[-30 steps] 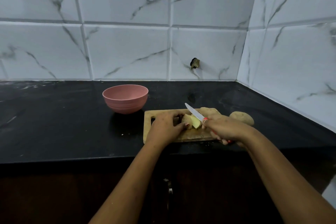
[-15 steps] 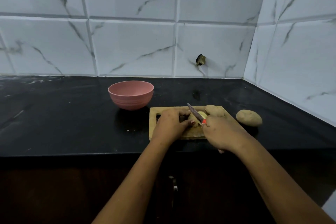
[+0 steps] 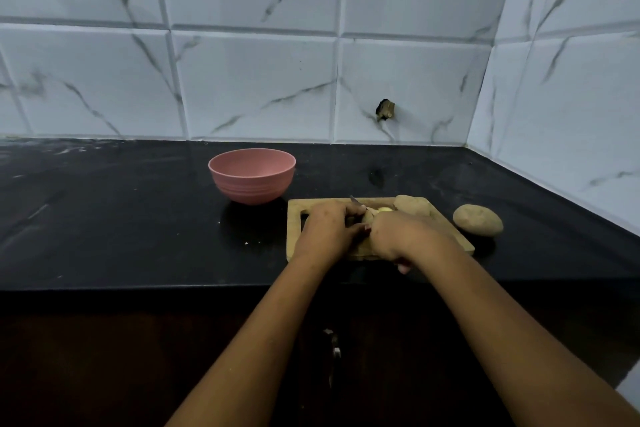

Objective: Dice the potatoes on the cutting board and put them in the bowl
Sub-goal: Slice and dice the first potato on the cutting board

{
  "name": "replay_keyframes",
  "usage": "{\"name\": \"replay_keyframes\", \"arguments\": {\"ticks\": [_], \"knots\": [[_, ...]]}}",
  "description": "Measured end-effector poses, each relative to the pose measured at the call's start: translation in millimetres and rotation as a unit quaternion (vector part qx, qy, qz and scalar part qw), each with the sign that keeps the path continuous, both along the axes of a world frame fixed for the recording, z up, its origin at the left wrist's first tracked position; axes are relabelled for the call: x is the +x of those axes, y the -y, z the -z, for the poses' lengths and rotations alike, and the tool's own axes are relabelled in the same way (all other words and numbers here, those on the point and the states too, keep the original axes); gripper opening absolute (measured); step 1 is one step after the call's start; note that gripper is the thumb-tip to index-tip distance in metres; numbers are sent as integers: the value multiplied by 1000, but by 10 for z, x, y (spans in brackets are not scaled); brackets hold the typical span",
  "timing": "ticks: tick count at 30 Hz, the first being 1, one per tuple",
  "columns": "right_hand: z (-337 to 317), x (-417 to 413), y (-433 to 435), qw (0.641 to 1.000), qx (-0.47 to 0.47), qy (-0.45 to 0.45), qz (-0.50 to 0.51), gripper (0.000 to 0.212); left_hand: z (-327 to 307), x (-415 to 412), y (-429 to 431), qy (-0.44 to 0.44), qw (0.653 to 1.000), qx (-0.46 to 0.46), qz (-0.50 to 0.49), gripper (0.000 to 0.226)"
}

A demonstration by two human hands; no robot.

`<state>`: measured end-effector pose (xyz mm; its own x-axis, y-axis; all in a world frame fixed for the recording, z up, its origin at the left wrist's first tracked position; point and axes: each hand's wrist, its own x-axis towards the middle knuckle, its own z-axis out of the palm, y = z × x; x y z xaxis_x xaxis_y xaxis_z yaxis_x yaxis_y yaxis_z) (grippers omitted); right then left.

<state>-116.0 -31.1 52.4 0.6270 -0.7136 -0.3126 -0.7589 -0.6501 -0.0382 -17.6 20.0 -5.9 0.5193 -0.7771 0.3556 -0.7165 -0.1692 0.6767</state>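
Knife (image 3: 354,200) lower, deeper into potato (image 3: 383,209)

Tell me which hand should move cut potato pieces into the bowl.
Probably left. The left hand is nearer the bowl and only steadies the potato; the right hand, farther away, grips the knife.

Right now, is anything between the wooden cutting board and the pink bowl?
Nothing visible. Only a strip of black countertop separates the wooden cutting board from the round pink bowl, which stands off its far left corner.
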Motion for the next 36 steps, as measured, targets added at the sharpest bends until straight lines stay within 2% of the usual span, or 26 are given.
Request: {"name": "replay_keyframes", "arguments": {"ticks": [4,8,13,19,24,28,32,36], "knots": [[19,-81,3,999,26,4,-18,44,-5,-20,-16,-7,1000,0,-10,35],[69,-278,-36,999,41,-6,-15,17,-2,-26,-14,-2,1000,1,-14,39],[110,-511,14,996,66,54,-41,22,2,-33,-26,-3,1000,-7,-21,41],[4,-617,111,967,171,188,-13,28,-21,-49,-63,0,1000,-8,-24,38],[-27,-623,256,954,162,253,8,28,-20,-60,-74,-5,1000,-10,-28,37],[19,-608,227,942,131,310,7,18,-13,-56,-68,-16,999,-23,-27,36],[85,-543,95,966,66,246,-35,25,-22,-67,-71,-9,999,-20,-23,32],[123,-476,-76,980,-3,199,-32,27,-28,-67,-70,-8,1000,-24,-17,26]]}}
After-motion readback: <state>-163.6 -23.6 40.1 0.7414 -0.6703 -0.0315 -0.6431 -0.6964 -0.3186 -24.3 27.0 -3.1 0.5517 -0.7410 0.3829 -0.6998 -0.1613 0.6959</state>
